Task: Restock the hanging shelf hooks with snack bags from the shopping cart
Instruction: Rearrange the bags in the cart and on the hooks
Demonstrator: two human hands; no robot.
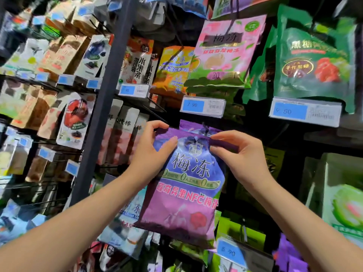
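Observation:
A purple snack bag hangs in front of me at the middle of the shelf wall, its top edge level with a dark hook. My left hand pinches the bag's top left corner, thumb in front and fingers behind. At the top right corner my right hand pinches the same bag. A second purple bag of the same kind shows just behind it on the hook. The shopping cart is out of view.
A pink bag and a green bag hang on the row above, over blue price tags. A dark upright post stands left of the bag. Other snack bags fill the hooks to the left, right and below.

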